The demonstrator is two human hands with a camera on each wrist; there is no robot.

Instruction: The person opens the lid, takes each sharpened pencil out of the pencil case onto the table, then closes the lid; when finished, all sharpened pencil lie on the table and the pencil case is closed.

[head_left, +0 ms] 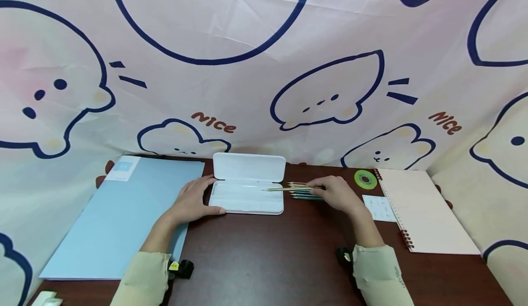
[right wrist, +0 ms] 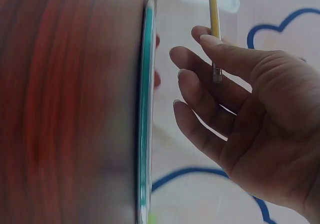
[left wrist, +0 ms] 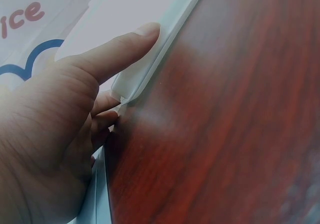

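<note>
On the table lies a white pencil case [head_left: 246, 198], its lid [head_left: 249, 167] raised at the back. My left hand [head_left: 190, 201] holds the case by its left end, the thumb along the near corner and the fingers at the far side. In the left wrist view the thumb presses the case's rim [left wrist: 150, 66]. My right hand [head_left: 336, 193] pinches a yellow pencil [right wrist: 214, 13] between thumb and index finger, the other fingers loosely bent. The pencil points left over the case's right half. Below this hand lie several green and yellowish pencils [head_left: 305, 196] side by side.
A large light-blue folder [head_left: 119, 219] covers the table's left side. To the right are a green tape roll [head_left: 365, 179], a white card [head_left: 377, 207] and a spiral notebook [head_left: 429, 210]. A printed cloth [head_left: 247, 90] hangs behind the table. A white object [head_left: 47, 299] shows at bottom left.
</note>
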